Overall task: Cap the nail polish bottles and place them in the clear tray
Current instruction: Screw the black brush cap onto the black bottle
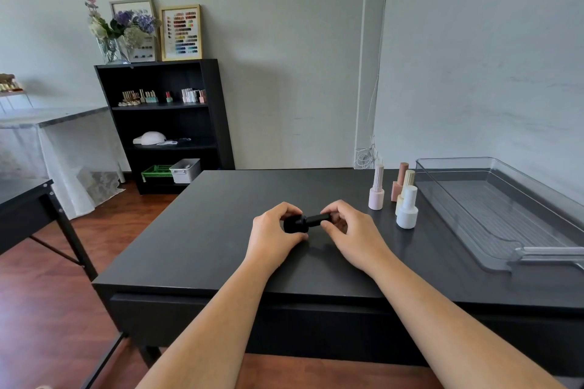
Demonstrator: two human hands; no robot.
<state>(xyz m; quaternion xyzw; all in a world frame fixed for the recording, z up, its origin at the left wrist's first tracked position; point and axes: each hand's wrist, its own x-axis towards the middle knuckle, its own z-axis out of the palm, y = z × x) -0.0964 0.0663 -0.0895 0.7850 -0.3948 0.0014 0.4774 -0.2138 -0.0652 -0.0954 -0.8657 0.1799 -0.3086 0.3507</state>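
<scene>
A black nail polish bottle [295, 223] lies on its side over the middle of the black table [205, 230], held between both hands. My left hand [274, 230] grips its round body. My right hand [346, 229] grips its black cap [318, 219], which sits on the bottle's neck. To the right stand several capped bottles: a pale pink one [376, 189], a dusty rose one [398, 181], a cream one [406, 185] and a white one [407, 208]. The clear tray [505, 208] lies at the table's right end with nothing in it.
A black shelf unit [164, 123] with more bottles stands against the back wall. A second black table [25, 199] is at the left, across a gap of wooden floor. The right wall runs close behind the tray.
</scene>
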